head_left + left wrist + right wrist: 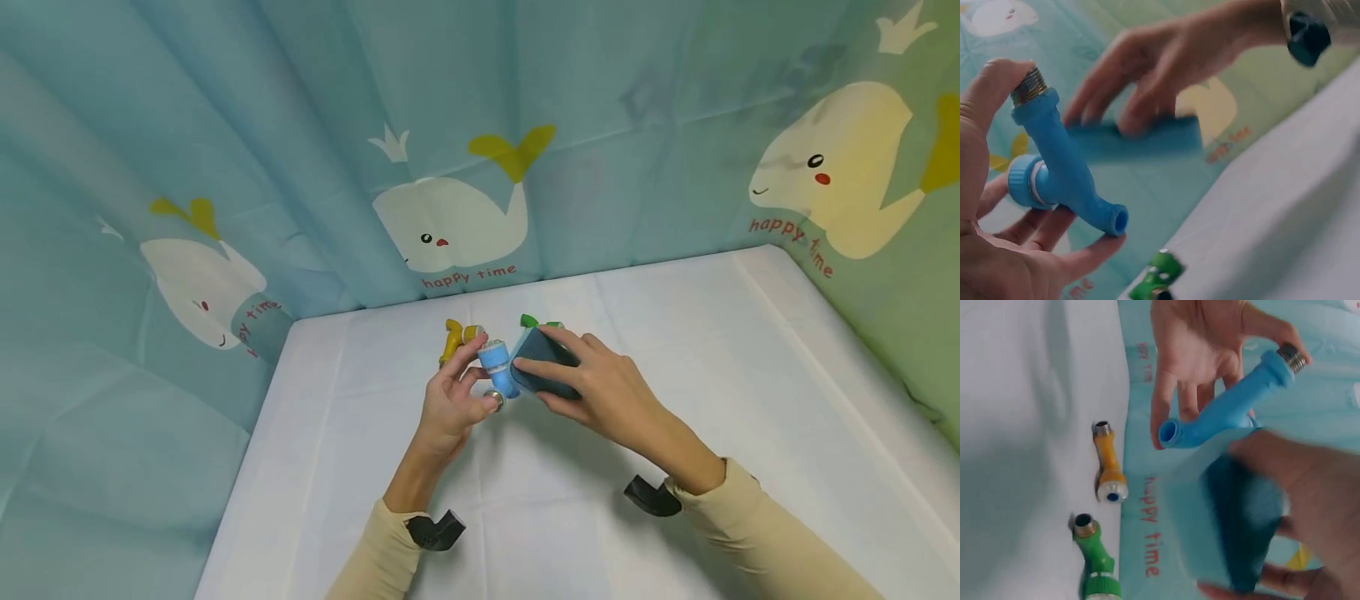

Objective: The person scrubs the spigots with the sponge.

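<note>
A blue plastic tap (495, 358) with a threaded metal inlet is held up above the table by my left hand (447, 410). In the left wrist view the thumb presses on the thread of the tap (1063, 162), while the fingers support its knob and spout. My right hand (611, 387) grips a teal sponge (542, 343), dark on one face and lighter on the other. That sponge (1241, 519) is close beside the tap (1229, 412); it is blurred in both wrist views, and I cannot tell whether they touch.
Behind the hands, a yellow tap (452, 340) and a green tap (529, 320) lie on the white-covered table (375, 367). Both appear in the right wrist view, the yellow tap (1107, 459) beside the green tap (1092, 550). A blue whale-print curtain (315, 150) hangs around the table's back and sides.
</note>
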Demonstrator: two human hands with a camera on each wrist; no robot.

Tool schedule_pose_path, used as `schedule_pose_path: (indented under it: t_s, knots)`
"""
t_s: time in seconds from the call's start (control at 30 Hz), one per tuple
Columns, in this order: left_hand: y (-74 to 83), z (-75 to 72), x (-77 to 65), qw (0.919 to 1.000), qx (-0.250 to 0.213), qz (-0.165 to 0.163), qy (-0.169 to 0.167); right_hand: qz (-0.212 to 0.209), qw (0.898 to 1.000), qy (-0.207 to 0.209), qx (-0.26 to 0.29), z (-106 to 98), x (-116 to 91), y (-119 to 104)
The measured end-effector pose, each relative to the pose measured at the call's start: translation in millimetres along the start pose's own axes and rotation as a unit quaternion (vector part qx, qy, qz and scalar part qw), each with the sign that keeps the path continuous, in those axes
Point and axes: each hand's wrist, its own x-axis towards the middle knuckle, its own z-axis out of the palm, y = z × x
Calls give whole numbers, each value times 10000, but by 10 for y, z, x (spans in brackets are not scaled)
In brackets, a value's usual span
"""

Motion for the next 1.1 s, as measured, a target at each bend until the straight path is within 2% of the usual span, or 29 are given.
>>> schedule_pose_path:
  t_s: [0.07,0.13,0.2,0.27,0.3,0.37,0.4,0.5,0.53,0.57,0.6,0.67,0.73,0.8,1.0,1.1]
  knots:
    - [24,-14,12,9986,478,198,-118,-11,9994,2,347,1,-7,5]
    - [69,-17,24,9927,1065,491,-298,-24,9971,-100,750,14,-21,6]
    - [113,-20,36,9812,1684,788,-510,30,9955,-302,895,43,-54,25]
    - [152,-12,48,9663,2244,1039,-709,303,9925,-560,1042,67,-101,73]
    - [174,-1,53,9538,2642,1191,-786,493,9884,-705,1248,70,-124,102]
    - [203,14,70,9201,3484,1540,-913,911,9722,-990,1915,60,-155,165]
    - [213,19,78,9000,3892,1717,-951,1133,9601,-1093,2310,45,-158,192]
    - [235,35,79,8301,5012,2239,-983,1588,9194,-1345,3336,-2,-127,246]
    - [232,35,73,8154,5203,2339,-988,1614,9101,-1477,3519,-10,-101,251]
    - [224,33,61,8054,5325,2402,-1007,1565,9055,-1610,3600,-6,-73,251]
    - [215,30,46,7987,5408,2435,-1012,1484,9058,-1734,3571,2,-46,244]
    - [191,42,32,7908,5509,2461,-1028,1302,9112,-1918,3404,12,-17,230]
    - [155,48,25,7903,5512,2469,-1028,1161,9211,-2013,3124,8,0,224]
    - [124,53,27,7883,5547,2468,-1001,1175,9333,-1900,2812,-11,-6,236]
    - [81,73,43,7855,5557,2589,-852,1325,9367,-1591,2824,18,-28,201]
    - [62,88,25,7836,5558,2647,-837,1377,9447,-1502,2571,38,-27,197]
